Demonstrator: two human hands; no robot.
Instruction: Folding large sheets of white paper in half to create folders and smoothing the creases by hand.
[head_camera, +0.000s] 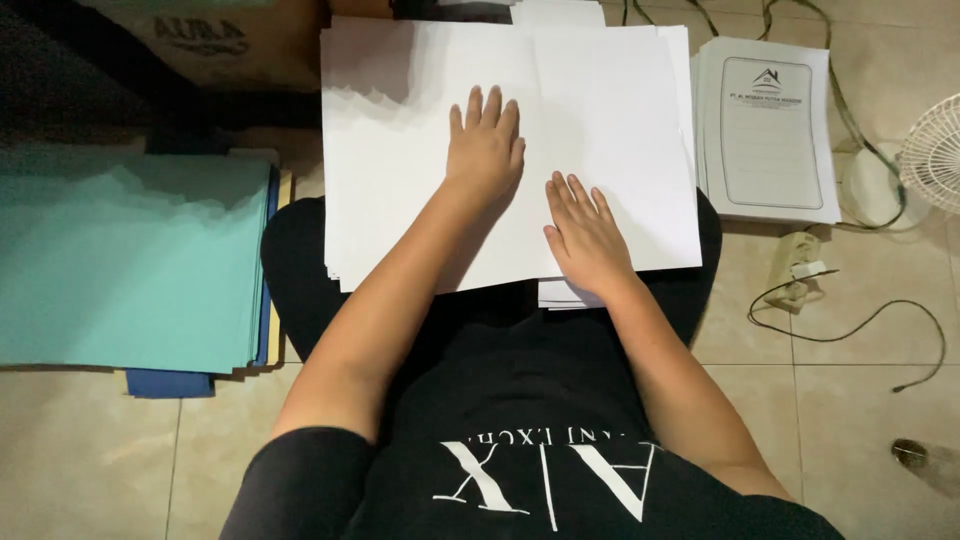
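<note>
Black shirt (520, 400) fills the bottom edge, lap under the work. Far left on the tile floor: stack of teal sheets (125, 260) over blue ones. Cardboard box (215, 40) top left, contents can't tell. Centre: white paper stack (420, 100) across the lap. Left hand (485, 150) flat on it, palm down, fingers slightly spread, holding nothing. Right hand (585, 235) flat near the stack's lower right edge, fingers close together, holding nothing. Right of that: printed forms pile (765, 130), power adapter (795, 265), white fan (935, 150).
</note>
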